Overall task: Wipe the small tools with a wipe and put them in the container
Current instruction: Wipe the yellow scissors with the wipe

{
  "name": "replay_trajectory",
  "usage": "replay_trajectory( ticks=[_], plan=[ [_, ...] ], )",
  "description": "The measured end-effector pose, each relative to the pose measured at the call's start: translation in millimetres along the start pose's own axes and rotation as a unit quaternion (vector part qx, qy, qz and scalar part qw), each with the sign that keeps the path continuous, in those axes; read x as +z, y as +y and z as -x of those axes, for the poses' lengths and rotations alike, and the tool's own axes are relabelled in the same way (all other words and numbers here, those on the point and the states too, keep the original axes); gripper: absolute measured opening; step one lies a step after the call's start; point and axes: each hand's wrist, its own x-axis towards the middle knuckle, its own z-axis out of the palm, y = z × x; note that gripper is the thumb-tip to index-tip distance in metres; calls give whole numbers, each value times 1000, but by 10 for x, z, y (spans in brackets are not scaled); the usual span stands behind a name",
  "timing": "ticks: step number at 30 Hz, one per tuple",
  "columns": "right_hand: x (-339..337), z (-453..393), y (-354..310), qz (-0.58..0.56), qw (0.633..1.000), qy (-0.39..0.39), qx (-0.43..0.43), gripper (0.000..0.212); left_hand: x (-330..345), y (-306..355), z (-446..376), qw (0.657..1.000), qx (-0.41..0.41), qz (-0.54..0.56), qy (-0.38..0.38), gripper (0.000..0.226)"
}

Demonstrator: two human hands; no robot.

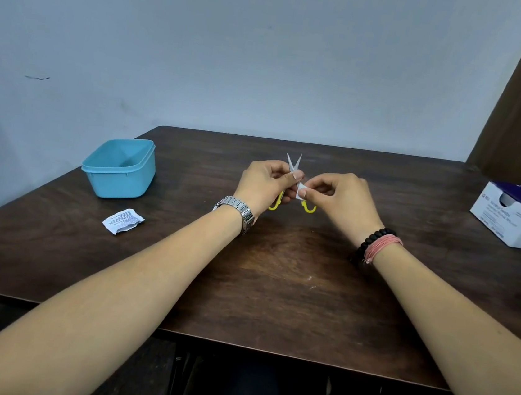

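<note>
Dark wooden counter [277,264] before me: at centre my left hand [264,181] grips the open scissors [293,162], my right hand [340,196] pinches the wipe [301,189] against them, while the container [119,168] at ten o'clock looks empty, so wiping is unfinished.
</note>
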Motion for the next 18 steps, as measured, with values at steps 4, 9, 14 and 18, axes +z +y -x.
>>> replay_trajectory(
  ticks=[4,9,14,18],
  plan=[
    [-12,-31,47,-56,997,-26,41,13,-3,-4,-21,1000,18,-1,-17,13],
    [28,-55,67,-174,979,-42,93,16,-17,-4,-41,999,29,5,-19,13],
    [31,-63,100,-199,973,-32,110,18,-41,-3,-30,999,20,-11,-32,17],
    [28,-69,114,-179,979,-35,89,14,-51,-16,-48,999,8,29,-31,12]
  ],
)
